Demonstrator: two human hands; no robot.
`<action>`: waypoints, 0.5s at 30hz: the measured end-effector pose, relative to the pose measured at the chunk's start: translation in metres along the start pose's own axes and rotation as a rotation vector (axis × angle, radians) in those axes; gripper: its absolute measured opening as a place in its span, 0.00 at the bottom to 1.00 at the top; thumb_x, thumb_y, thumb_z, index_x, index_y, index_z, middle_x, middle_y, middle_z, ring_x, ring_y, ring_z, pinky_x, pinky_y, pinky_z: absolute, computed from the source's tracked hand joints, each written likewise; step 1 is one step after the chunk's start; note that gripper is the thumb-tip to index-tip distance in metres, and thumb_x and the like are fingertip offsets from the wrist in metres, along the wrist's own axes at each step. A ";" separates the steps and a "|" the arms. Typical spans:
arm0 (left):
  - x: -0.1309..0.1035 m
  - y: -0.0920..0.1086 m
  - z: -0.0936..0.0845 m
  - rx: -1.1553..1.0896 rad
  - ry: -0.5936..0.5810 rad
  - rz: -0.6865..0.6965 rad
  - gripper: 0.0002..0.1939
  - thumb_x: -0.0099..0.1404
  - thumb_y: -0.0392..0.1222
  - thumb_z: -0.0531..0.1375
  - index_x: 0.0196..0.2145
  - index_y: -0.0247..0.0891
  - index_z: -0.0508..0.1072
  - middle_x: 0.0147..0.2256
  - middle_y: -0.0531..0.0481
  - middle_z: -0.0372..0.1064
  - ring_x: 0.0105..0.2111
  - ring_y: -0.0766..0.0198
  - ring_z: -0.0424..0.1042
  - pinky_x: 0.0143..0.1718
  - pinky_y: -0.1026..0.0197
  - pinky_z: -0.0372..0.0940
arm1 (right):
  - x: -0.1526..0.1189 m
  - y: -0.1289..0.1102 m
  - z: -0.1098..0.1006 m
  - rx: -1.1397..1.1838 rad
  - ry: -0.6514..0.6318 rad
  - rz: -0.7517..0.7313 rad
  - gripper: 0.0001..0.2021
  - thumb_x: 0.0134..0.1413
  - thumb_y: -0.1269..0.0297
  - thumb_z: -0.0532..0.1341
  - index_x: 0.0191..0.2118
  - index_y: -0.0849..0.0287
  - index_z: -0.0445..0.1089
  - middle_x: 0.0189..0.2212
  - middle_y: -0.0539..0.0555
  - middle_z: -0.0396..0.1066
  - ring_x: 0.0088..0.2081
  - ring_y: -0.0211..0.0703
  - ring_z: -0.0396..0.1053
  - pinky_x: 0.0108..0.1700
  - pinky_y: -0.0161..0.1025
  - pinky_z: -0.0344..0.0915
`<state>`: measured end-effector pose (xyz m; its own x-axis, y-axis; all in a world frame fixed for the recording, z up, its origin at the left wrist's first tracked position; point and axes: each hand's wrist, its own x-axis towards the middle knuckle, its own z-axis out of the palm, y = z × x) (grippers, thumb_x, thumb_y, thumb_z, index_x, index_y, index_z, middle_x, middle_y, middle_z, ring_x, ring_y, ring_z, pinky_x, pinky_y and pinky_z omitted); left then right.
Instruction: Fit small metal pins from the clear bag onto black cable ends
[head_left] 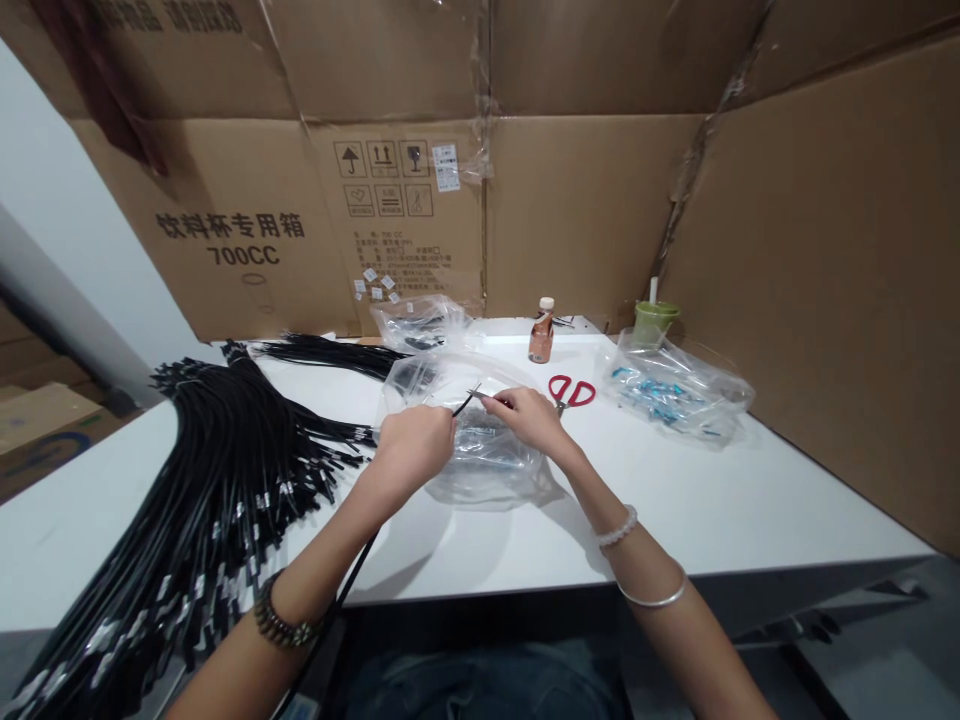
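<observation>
At the centre of the frame, the left hand (411, 440) grips a black cord (358, 560) with closed fingers. The right hand (529, 415) pinches a small metal piece (475, 394) at the cord's tip, above a clear plastic bag (480, 460) on the tabletop (712, 500).

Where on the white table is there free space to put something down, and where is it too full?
Free: the near right table, between the right hand and the cardboard wall; also the near edge below the clear bag. Crowded: the left side under the black cords, and the back around bottle, scissors, cup.
</observation>
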<state>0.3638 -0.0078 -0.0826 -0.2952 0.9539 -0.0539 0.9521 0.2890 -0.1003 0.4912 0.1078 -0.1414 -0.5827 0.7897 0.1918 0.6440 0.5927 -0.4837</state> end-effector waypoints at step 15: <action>0.036 0.000 -0.004 -0.001 -0.072 0.065 0.16 0.69 0.47 0.58 0.49 0.35 0.71 0.48 0.44 0.71 0.45 0.57 0.73 0.47 0.48 0.69 | 0.025 -0.009 0.002 -0.143 -0.070 0.085 0.14 0.66 0.57 0.59 0.47 0.62 0.70 0.45 0.57 0.71 0.44 0.45 0.71 0.47 0.47 0.70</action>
<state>0.3533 0.0264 -0.0809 -0.2378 0.9623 -0.1317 0.9694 0.2268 -0.0937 0.4704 0.1218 -0.1342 -0.5528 0.8280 0.0935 0.7536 0.5447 -0.3679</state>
